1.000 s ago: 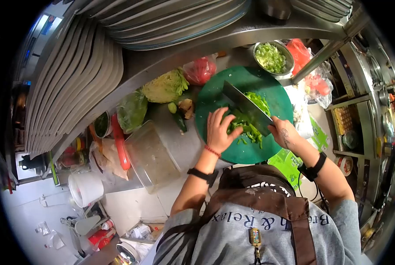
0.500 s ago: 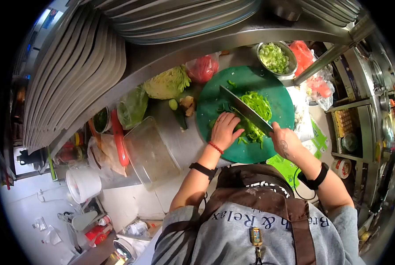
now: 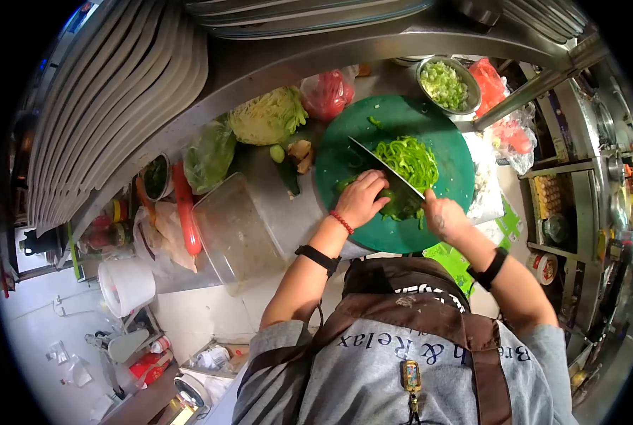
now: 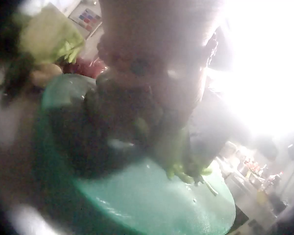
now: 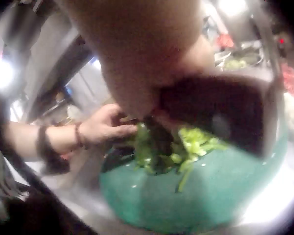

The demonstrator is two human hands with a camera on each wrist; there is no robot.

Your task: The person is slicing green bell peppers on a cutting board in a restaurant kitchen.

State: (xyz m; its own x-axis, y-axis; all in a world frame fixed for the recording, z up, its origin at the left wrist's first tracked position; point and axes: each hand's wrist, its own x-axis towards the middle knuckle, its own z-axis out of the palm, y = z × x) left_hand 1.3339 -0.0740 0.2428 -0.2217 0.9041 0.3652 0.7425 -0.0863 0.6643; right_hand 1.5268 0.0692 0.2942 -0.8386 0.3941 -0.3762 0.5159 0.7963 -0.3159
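Right hand (image 3: pixel 445 218) is gripping cleaver (image 3: pixel 385 167) | left hand (image 3: pixel 361 200) is holding green pepper (image 5: pixel 144 149) close beside it | good slicing is likely depending on tucked fingertips, even spacing

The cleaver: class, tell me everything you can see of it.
The cleaver has a broad, dark, metal-looking, roughly rectangular blade. Its handle is hidden in the right hand, which grips it. The blade slants over the green board, between the left hand and a heap of green strips; whether its edge touches the board is unclear.
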